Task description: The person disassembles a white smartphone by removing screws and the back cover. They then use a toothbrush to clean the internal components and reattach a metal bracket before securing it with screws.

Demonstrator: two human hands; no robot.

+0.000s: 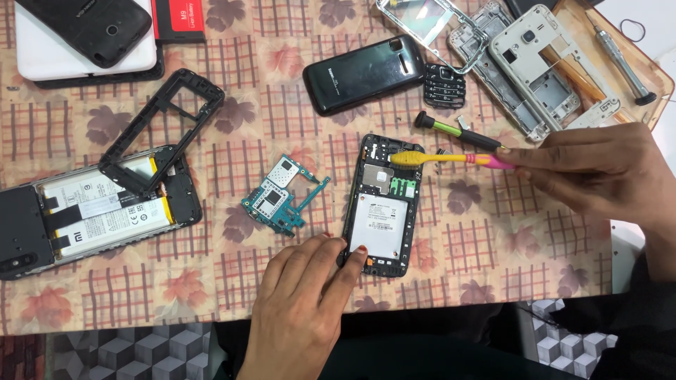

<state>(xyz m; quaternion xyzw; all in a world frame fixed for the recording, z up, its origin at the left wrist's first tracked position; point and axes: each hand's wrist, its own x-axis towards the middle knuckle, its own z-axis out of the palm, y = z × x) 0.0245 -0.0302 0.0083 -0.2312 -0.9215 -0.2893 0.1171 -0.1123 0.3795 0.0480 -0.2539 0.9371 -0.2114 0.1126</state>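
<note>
Two hands work an opened phone (381,205): left hand (304,309) pins its lower edge (fingertips pressing), right hand (598,171) grips a toothbrush (451,159) over it.

Opened phone (381,204), back removed, pinned at its lower edge by the left hand (304,302). Yellow-headed brush (451,159) pinched by its pink handle in the right hand (598,172), bristles laid on the phone's upper part. Circuit board (278,198) lying just left of the phone. Screwdriver (458,131) lying just above the brush.
</note>
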